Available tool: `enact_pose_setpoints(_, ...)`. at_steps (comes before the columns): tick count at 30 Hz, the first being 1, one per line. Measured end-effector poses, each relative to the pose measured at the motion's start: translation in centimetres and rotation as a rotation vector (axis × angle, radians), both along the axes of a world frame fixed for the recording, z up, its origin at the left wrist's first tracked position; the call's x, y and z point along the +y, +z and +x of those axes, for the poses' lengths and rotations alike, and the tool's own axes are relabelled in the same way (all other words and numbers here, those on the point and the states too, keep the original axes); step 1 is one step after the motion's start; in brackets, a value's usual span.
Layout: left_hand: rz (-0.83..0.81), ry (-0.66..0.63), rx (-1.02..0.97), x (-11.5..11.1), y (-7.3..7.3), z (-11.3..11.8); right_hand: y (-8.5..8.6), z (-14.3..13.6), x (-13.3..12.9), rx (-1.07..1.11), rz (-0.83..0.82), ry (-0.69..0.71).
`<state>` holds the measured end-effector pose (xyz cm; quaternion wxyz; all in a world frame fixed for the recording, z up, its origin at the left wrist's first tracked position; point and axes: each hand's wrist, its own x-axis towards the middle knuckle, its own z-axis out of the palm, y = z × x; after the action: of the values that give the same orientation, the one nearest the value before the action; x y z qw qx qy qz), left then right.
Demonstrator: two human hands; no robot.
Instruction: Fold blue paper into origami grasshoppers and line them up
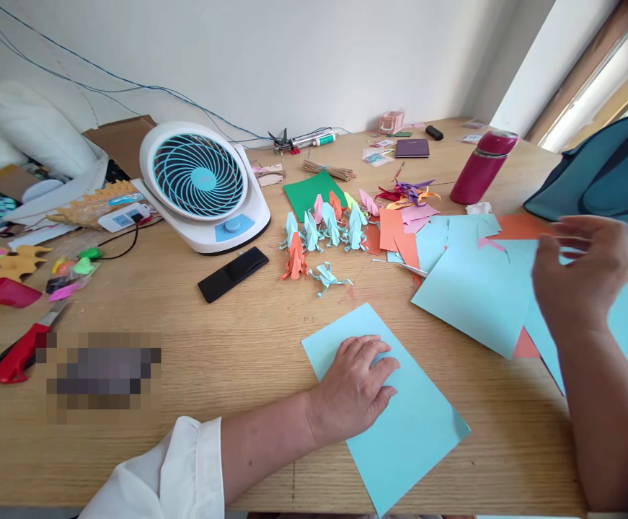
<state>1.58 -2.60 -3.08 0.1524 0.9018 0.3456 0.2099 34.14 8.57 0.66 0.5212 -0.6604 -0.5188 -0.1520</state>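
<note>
Fingers of the left hand [354, 389], as shown in the head view, are bent and slightly parted, with the palm turned down on the blue sheet [416, 447]. This sheet is laid flat and set diagonally on the table [210, 346], in front of the person, and its upper left part is covered by the hand. The right hand [584, 274] is raised above the blue papers [476, 288] at the right; its fingers are curved and partly blurred, and whether anything is pinched between them and the thumb cannot be told. The blue papers are overlapped, with orange pieces [527, 344] exposed at their edges. Beyond the sheet, one blue figure [329, 277] of folded paper is placed apart, just beside a close group of standing figures [311, 232] in blue, orange, pink and yellow-green. A green sheet [306, 194] is laid behind this group. To the left of the group, a phone [233, 274] is positioned in front of the fan [200, 238]. At the far right, a flask [484, 167] is stood near the bag [595, 173]. At the left, a red-handled cutter [21, 353] is laid with its blade pointed away from the person; beside it, an object is pixelated and cannot be identified.
</note>
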Motion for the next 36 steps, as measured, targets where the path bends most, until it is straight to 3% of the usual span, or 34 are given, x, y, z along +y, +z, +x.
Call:
enact_pose_setpoints(3,-0.011,0.01,-0.003,-0.1,0.1,0.1,0.7,-5.0,-1.4,-0.09,-0.125,0.349)
enact_pose_setpoints(7,-0.008,0.022,0.001,0.2,0.5,0.0,0.4,-10.8,-3.5,-0.251,-0.295,0.816)
enact_pose_setpoints(10,0.041,0.064,0.031,1.0,1.0,-0.3,-0.5,-12.9,-4.6,-0.407,-0.373,0.981)
enact_pose_setpoints(14,0.093,0.212,0.174,2.6,2.1,-1.0,-1.3,-13.4,-4.9,-0.45,-0.465,1.002)
enact_pose_setpoints(18,-0.014,0.342,0.321,3.5,3.3,-1.5,-1.6,-13.1,-4.7,-0.401,-0.533,0.965)
enact_pose_setpoints(22,-0.06,0.388,0.409,3.9,4.0,-1.8,-1.9,-13.2,-4.7,-0.366,-0.598,0.941)
enact_pose_setpoints(29,-0.093,0.416,0.411,4.7,3.7,-2.2,-2.3,-13.4,-4.9,-0.356,-0.637,0.928)
enact_pose_setpoints(36,-0.157,0.429,0.268,5.1,3.2,-2.4,-2.3,-13.5,-4.9,-0.324,-0.635,0.935)
